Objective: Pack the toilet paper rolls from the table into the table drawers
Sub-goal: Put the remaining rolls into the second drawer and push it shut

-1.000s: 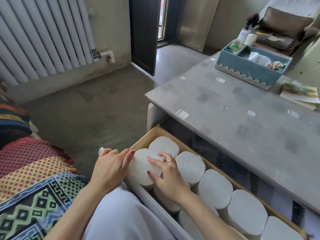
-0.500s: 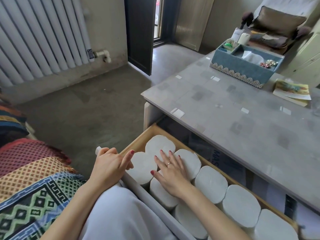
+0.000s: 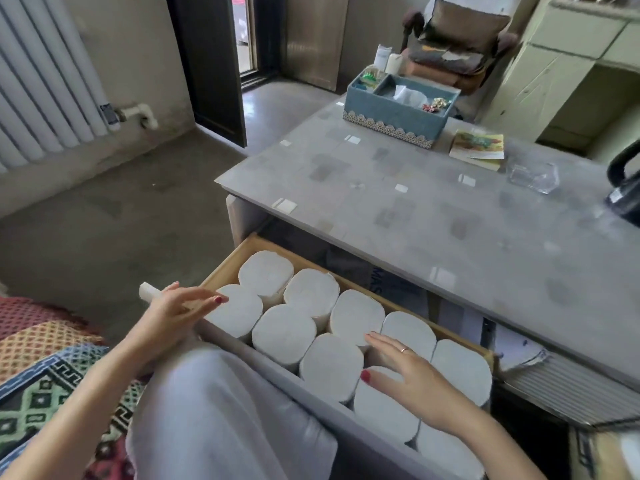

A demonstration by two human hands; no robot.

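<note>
An open wooden drawer (image 3: 227, 265) juts out from under the grey table (image 3: 433, 220). Several white toilet paper rolls (image 3: 284, 329) stand upright in it in two tight rows. My left hand (image 3: 175, 311) rests on the drawer's front left corner, fingers spread, fingertips touching the nearest roll. My right hand (image 3: 405, 372) lies flat and open on top of the rolls toward the drawer's right end, holding nothing. No rolls are on the tabletop.
On the table stand a blue organiser box (image 3: 398, 109), a booklet (image 3: 479, 147), a clear glass dish (image 3: 533, 173) and a black object (image 3: 623, 192) at the right edge. A patterned blanket (image 3: 45, 368) covers the seat at left. A radiator (image 3: 41, 81) lines the far wall.
My right hand has slid from the left-end rolls to the right end of the drawer. The left hand has stayed at the drawer's front corner. The view has shifted right.
</note>
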